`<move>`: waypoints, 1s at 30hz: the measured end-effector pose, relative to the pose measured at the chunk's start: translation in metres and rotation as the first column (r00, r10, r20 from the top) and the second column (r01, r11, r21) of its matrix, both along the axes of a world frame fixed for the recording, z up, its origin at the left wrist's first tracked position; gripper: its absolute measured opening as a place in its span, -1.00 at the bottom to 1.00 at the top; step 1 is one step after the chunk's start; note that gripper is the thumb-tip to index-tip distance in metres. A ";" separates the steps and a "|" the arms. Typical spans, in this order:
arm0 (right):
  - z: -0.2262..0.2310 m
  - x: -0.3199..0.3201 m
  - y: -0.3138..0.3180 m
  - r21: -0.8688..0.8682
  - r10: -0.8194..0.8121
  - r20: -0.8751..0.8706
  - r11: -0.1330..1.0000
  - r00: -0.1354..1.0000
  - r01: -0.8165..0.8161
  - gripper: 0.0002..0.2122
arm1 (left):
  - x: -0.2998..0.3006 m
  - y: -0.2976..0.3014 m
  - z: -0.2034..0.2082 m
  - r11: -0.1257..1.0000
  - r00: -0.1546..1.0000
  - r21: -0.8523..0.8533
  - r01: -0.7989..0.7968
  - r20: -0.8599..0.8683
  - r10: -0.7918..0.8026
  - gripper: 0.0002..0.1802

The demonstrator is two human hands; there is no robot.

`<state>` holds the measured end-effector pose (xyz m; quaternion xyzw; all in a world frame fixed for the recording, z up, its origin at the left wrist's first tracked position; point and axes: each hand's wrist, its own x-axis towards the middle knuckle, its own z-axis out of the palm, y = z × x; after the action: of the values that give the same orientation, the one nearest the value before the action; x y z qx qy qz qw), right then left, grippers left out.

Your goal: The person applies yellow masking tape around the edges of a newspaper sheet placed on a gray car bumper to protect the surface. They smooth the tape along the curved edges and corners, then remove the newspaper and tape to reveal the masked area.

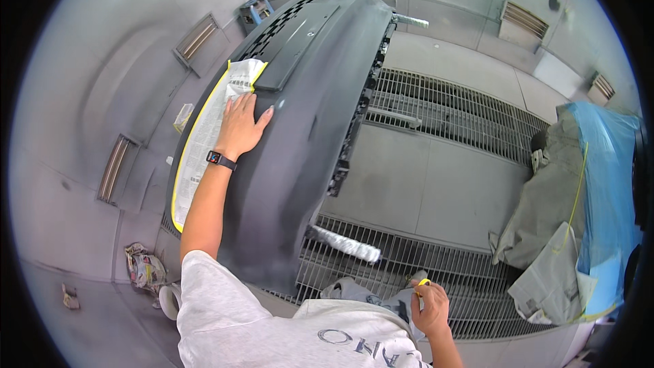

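A large dark grey car bumper (286, 157) stretches away in front of me. On its left side, a long strip of newspaper (201, 143) is edged with yellow masking tape (178, 184). My left hand (240, 123) lies flat at the inner edge of the paper, fingers stretched out, partly over the paper and partly over the bumper. It holds nothing, and a black watch is on its wrist. Low on the right, apart from the bumper, my right hand (431, 307) is closed around a roll of yellow tape (424, 282). Only a small part of the roll shows.
Wrapped support arms (347, 244) stick out under the bumper's right side. Metal floor gratings (463, 105) cross the floor. Grey cloth (545, 191) and blue plastic sheeting (603, 197) cover something at the right. Crumpled newspaper (144, 267) lies by the left wall.
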<state>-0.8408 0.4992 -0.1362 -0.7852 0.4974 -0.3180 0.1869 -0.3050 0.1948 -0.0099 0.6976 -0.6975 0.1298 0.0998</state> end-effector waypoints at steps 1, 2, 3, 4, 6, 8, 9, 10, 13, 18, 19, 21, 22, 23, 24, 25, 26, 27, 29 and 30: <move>-0.006 -0.016 -0.013 -0.016 0.021 0.005 1.000 1.000 -0.021 -0.76 | -0.006 -0.002 -0.001 0.999 0.999 -0.005 -0.037 0.000 0.037 -0.11; -0.011 -0.033 -0.024 -0.020 0.041 0.009 0.999 0.999 -0.041 -0.77 | -0.012 -0.005 -0.001 0.997 0.997 -0.020 -0.078 0.002 0.078 -0.11; -0.013 -0.054 -0.034 -0.008 0.066 0.008 0.998 0.998 -0.066 -0.77 | -0.019 -0.008 -0.001 0.993 0.994 -0.045 -0.112 0.005 0.112 -0.14; -0.013 -0.076 -0.045 0.003 0.110 -0.013 0.994 0.994 -0.109 -0.76 | -0.026 -0.011 -0.001 0.987 0.989 -0.049 -0.150 0.001 0.150 -0.14; -0.007 -0.124 -0.062 -0.002 0.144 -0.030 0.990 0.989 -0.144 -0.73 | -0.044 -0.017 0.001 0.968 0.968 -0.013 -0.250 -0.004 0.250 -0.16; 0.001 -0.169 -0.084 0.010 0.166 -0.032 0.986 0.986 -0.166 -0.67 | -0.060 -0.028 0.008 0.929 0.929 0.031 -0.369 -0.016 0.370 -0.18; 0.005 -0.189 -0.095 0.044 0.168 -0.057 0.985 0.984 -0.166 -0.69 | -0.065 -0.032 0.012 0.915 0.915 0.048 -0.402 -0.006 0.402 -0.20; 0.007 -0.206 -0.108 0.038 0.185 -0.080 0.982 0.980 -0.182 -0.70 | -0.071 -0.034 0.014 0.902 0.904 0.060 -0.427 0.006 0.428 -0.22; 0.007 -0.238 -0.146 -0.005 0.183 -0.097 0.983 0.978 -0.184 -0.74 | -0.079 -0.044 0.019 0.872 0.872 0.068 -0.485 -0.034 0.488 -0.29; -0.008 -0.227 -0.197 0.020 0.140 0.017 0.990 0.990 -0.140 -0.73 | -0.089 -0.048 0.006 0.829 0.832 -0.077 -0.554 -0.092 0.547 -0.28; -0.012 -0.221 -0.204 0.050 0.158 0.037 0.986 0.987 -0.160 -0.73 | -0.090 -0.045 0.002 0.822 0.828 -0.103 -0.560 -0.113 0.550 -0.28; -0.019 -0.209 -0.220 0.061 0.275 0.025 0.959 0.961 -0.276 -0.73 | -0.086 -0.041 -0.002 0.822 0.832 -0.129 -0.554 -0.119 0.542 -0.33; -0.022 -0.207 -0.231 0.061 0.340 0.017 0.938 0.940 -0.340 -0.74 | -0.080 -0.041 -0.003 0.822 0.834 -0.143 -0.551 -0.115 0.539 -0.34; -0.025 -0.204 -0.245 0.076 0.404 0.003 0.912 0.915 -0.403 -0.75 | -0.071 -0.043 -0.002 0.826 0.846 -0.184 -0.533 -0.099 0.524 -0.36; -0.029 -0.202 -0.261 0.073 0.413 -0.018 0.909 0.911 -0.411 -0.76 | -0.057 -0.047 0.003 0.814 0.841 -0.213 -0.541 -0.111 0.530 -0.42; -0.031 -0.202 -0.280 0.081 0.426 -0.046 0.903 0.904 -0.421 -0.76 | -0.042 -0.053 0.006 0.798 0.846 -0.287 -0.530 -0.127 0.517 -0.45; -0.033 -0.202 -0.301 0.095 0.441 -0.079 0.896 0.894 -0.434 -0.77 | -0.025 -0.062 0.008 0.804 0.866 -0.326 -0.496 -0.122 0.485 -0.45; -0.036 -0.199 -0.323 0.104 0.426 -0.105 0.903 0.899 -0.416 -0.77 | -0.006 -0.070 0.012 0.804 0.890 -0.391 -0.448 -0.109 0.443 -0.45; -0.037 -0.188 -0.373 0.129 0.397 -0.160 0.916 0.904 -0.380 -0.78 | 0.024 -0.091 0.013 0.853 0.865 -0.192 -0.485 -0.246 0.437 -0.30; -0.035 -0.181 -0.395 0.164 0.376 -0.200 0.923 0.905 -0.347 -0.77 | 0.037 -0.099 0.013 0.869 0.841 -0.097 -0.485 -0.325 0.433 -0.25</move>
<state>-1.0215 0.1038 -0.1709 -0.8817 0.3801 -0.1541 0.2333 -0.2682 0.0956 0.0027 0.8445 -0.4725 0.1060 0.2288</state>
